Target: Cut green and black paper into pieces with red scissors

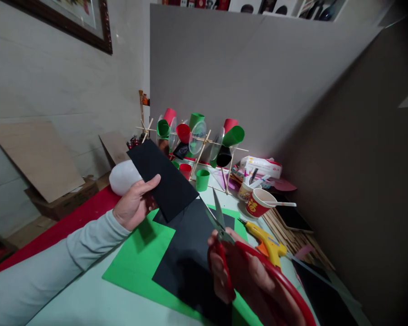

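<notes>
head view: left hand (136,203) pinches black card (166,181) above the counter (98,308), right hand (251,285) clamps red-handled scissors (225,236), blades parted; the card seems light, stiffish, easily creased, best held by edges.

The strip (165,181) is black, scissor handles (279,274) red, glue gun (265,237) yellow.
</notes>
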The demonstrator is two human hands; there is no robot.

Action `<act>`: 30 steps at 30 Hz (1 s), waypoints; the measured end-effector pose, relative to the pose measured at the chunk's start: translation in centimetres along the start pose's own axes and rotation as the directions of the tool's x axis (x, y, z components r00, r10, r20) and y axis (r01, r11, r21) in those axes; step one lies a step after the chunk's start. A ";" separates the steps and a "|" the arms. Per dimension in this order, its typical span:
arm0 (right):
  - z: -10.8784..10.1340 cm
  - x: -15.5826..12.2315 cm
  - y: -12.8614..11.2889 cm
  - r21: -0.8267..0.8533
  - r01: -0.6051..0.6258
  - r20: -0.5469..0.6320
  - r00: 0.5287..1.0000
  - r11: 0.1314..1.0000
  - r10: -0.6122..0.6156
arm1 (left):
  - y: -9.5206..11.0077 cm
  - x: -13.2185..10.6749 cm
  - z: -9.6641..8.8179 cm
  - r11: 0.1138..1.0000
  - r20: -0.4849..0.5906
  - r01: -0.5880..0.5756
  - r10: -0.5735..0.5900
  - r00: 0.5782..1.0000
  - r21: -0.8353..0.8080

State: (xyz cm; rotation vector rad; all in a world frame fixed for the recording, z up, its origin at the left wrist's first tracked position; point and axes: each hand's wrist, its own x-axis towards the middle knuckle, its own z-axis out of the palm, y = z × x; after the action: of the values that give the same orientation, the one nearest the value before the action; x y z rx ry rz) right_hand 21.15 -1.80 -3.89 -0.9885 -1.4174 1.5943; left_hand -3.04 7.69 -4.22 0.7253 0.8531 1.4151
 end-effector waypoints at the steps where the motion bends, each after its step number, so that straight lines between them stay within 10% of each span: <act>1: 0.2 0.0 0.1 0.047 -0.017 0.038 0.999 0.999 0.015 | -0.1 0.1 0.0 1.000 0.002 -0.002 0.002 1.000 0.003; 30: 0.4 -0.4 0.3 0.353 -0.166 0.183 0.977 0.921 0.106 | -0.5 0.4 -0.2 0.998 -0.035 -0.012 0.010 0.999 -0.057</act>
State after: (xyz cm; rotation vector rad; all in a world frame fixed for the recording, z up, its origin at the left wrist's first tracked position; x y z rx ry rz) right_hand 20.94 -2.39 -4.13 -0.7619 -1.1102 1.9926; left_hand -2.91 8.11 -4.77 0.6653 0.8331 1.4598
